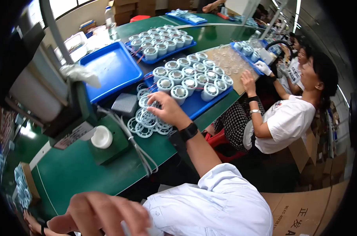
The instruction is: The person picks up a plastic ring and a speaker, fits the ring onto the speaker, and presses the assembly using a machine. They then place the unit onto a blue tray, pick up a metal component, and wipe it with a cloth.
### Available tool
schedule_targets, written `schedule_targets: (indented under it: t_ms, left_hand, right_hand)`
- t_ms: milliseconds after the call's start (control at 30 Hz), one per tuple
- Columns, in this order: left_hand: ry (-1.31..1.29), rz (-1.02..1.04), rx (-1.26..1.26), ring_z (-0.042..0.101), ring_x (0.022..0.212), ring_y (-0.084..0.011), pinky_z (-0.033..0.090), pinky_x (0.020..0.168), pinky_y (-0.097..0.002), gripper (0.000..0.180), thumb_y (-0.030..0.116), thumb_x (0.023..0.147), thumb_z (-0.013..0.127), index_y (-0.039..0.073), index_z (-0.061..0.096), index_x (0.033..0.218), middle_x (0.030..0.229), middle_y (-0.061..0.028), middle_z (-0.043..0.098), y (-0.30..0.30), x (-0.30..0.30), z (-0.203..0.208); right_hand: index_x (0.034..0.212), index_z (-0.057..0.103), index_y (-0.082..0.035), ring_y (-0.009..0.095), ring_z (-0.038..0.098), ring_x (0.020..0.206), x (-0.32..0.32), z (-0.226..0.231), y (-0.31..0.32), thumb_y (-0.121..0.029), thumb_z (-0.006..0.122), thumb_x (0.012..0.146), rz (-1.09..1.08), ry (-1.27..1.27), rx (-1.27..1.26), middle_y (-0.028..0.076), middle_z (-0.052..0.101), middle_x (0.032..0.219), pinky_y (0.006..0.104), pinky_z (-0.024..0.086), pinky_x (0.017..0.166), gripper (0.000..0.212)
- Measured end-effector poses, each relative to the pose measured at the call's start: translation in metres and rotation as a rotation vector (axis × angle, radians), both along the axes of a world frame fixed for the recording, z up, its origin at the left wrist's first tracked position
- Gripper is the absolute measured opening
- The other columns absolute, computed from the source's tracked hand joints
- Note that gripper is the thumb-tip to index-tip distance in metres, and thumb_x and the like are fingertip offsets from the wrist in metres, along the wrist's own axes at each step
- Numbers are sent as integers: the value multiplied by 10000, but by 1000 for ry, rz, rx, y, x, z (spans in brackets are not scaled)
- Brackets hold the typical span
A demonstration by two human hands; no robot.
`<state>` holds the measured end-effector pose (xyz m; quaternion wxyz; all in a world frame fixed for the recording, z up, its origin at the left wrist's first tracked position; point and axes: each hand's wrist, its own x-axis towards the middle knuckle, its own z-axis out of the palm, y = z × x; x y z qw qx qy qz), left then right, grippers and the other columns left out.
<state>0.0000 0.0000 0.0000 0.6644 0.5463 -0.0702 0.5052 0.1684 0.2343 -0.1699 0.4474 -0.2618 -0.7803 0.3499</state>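
"On the green table [68, 167], where are the rings [148, 119]?"
"In a pile beside the blue tray [197, 109]. The right hand [169, 110] is there, fingers bent. I can't tell if it holds one."
"The left hand [103, 214]?"
"Low and blurry. I can't tell."

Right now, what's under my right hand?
Pale rings lie heaped on the green table, partly under your right hand; whatever is directly beneath the palm is covered, so I can't tell.

A bright window [62, 7] and stacked cardboard boxes [127, 8] stand beyond green worktables [68, 173], with white strip lights [297, 11] overhead.
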Motion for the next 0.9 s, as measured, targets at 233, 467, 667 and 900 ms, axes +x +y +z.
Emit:
schedule_targets:
  t_ms: [233, 467, 667, 900]
  left_hand:
    - [-210, -23, 21, 441, 1172, -323, 358, 1000, -400, 564, 522, 1007, 322, 152, 594, 679, 1167, -186, 644, 1, 52, 9]
    - [-196, -58, 16, 441, 1158, -343, 393, 911, -361, 561, 485, 1015, 306, 149, 585, 663, 1123, -215, 648, -3, 50, 9]
    - [-203, 15, 20, 448, 1139, -342, 438, 859, -346, 571, 488, 1018, 303, 150, 566, 640, 1115, -221, 645, -4, 52, 8]
    - [-243, 25, -20, 469, 1112, -336, 456, 832, -338, 585, 502, 1014, 319, 145, 537, 606, 1079, -189, 657, -7, 60, 7]
  right_hand:
    - [921, 616, -22, 272, 596, 1084, 34, 9, -11, -144, 732, 801, -14, -134, -73, 162, 637, 1148, 365, 439, 958, 207]
    - [927, 618, -25, 272, 595, 1087, 33, 6, -13, -158, 738, 809, -28, -155, -62, 158, 633, 1158, 369, 440, 956, 215]
    - [934, 617, -23, 272, 591, 1097, 34, 5, -11, -157, 736, 813, -45, -157, -56, 153, 632, 1164, 367, 439, 962, 216]
    - [947, 618, -22, 276, 589, 1105, 37, 3, -15, -173, 730, 823, -32, -142, -33, 148, 628, 1173, 369, 440, 968, 225]
